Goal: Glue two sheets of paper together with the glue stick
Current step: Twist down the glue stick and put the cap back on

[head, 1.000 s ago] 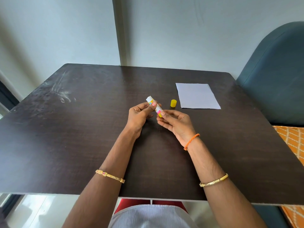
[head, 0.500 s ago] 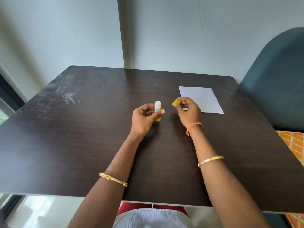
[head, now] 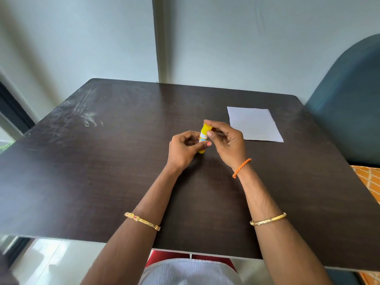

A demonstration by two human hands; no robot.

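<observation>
The glue stick (head: pixel 203 138) stands almost straight up near the middle of the dark table (head: pixel 102 171), its long side running up and down and leaning a little to the right at the top. Its yellow cap (head: pixel 206 128) is on top, and its yellow bottom end sits on or just above the table. The left hand (head: pixel 185 150) holds the tube low down, with fingers and thumb curled round it. The right hand (head: pixel 225 140) pinches the cap with its thumb and fingertips. The white paper (head: pixel 254 124) lies flat to the right, near the right hand.
</observation>
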